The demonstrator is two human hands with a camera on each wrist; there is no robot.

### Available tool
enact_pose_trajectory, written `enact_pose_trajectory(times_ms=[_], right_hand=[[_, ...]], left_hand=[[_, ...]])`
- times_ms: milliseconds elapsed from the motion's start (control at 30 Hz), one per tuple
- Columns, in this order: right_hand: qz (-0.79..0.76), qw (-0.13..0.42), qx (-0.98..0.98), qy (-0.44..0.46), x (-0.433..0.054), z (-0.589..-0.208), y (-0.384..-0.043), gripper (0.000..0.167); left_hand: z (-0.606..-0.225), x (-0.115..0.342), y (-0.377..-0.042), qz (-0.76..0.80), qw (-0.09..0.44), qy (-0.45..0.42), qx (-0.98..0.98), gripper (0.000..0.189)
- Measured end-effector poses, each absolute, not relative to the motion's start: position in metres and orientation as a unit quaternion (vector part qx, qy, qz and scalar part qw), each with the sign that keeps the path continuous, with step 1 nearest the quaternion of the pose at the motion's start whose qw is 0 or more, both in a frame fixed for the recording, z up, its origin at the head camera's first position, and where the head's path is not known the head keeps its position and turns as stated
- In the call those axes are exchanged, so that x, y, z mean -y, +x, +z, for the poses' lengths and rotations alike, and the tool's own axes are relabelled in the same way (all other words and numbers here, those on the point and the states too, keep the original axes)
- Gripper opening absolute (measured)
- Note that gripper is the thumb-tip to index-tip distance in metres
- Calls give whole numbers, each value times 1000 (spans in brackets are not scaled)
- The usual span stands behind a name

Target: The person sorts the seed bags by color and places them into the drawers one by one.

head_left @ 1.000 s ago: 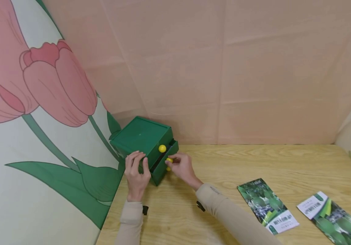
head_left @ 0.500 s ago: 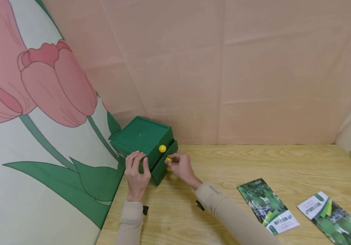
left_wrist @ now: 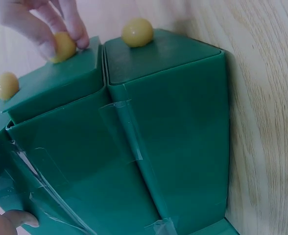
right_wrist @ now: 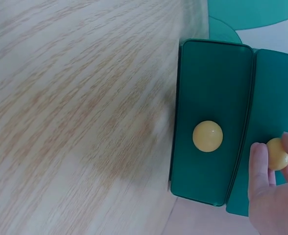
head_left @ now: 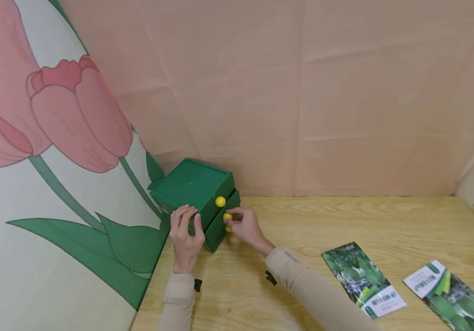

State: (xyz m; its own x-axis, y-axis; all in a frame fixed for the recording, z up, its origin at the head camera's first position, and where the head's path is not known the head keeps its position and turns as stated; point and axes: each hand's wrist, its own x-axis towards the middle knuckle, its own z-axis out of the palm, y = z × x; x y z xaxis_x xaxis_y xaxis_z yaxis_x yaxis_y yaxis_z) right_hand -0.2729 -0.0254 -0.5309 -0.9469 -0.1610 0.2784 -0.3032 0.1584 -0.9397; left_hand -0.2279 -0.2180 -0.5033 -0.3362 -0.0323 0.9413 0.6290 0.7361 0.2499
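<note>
Further in than a second ago, the middle drawer [right_wrist: 276, 93] of the green three-drawer cabinet [head_left: 193, 184] shows only a thin gap along its upper edge in the head view, where a wide dark opening stood earlier. The left hand has kept its place on the cabinet.

The right hand [head_left: 247, 227] pinches the middle drawer's yellow ball knob [right_wrist: 278, 154] between thumb and fingers, a hold that likely suits a knob this small and round and keeps the fingers off the drawer's edge. The left hand [head_left: 185, 236] rests against the cabinet's near upper edge without clenching, its fingers bent loosely over the top. It probably steadies the cabinet so that force on the drawer does not shift the whole thing.

The cabinet stands at the rear left corner of the desk [head_left: 286, 294], beside the tulip-patterned wall [head_left: 75, 110], with its drawer fronts turned towards the desk's right side, within easy reach of the right hand. The top knob [head_left: 220, 202] and bottom knob [right_wrist: 207, 136] are untouched. Clear tape [left_wrist: 127, 129] lies across the seam between the middle and bottom sections, perhaps to bind them together.

Well apart from the cabinet, nearer the desk's front right corner, lie two green-and-white printed pamphlets [head_left: 362, 279], angled and not touching each other.
</note>
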Motion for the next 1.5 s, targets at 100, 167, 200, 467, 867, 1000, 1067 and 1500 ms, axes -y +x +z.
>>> enact_pose_trajectory(times_ms=[100, 167, 200, 467, 867, 1000, 1067, 1500], right_hand=[[627, 61, 762, 153, 26, -531, -273, 23], [626, 65, 762, 155, 26, -530, -272, 22], [625, 68, 761, 157, 26, -530, -273, 22], [620, 77, 764, 161, 31, -532, -273, 22], [627, 65, 759, 163, 36, -533, -273, 25], [627, 63, 761, 155, 38, -533, -274, 25], [626, 62, 761, 155, 37, -532, -276, 24], [627, 22, 764, 153, 25, -537, -287, 38]], left_hand=[[-502, 218, -229, -302, 541, -200, 759, 13], [-502, 217, -230, -300, 542, -200, 759, 13], [-503, 218, -230, -300, 543, -201, 759, 13], [-504, 219, -230, -301, 549, -198, 754, 13], [-505, 219, -228, -316, 542, -182, 757, 13], [-506, 219, -229, -316, 538, -182, 760, 13], [-506, 218, -230, -315, 540, -181, 759, 13], [-504, 208, -235, -307, 544, -172, 762, 13]])
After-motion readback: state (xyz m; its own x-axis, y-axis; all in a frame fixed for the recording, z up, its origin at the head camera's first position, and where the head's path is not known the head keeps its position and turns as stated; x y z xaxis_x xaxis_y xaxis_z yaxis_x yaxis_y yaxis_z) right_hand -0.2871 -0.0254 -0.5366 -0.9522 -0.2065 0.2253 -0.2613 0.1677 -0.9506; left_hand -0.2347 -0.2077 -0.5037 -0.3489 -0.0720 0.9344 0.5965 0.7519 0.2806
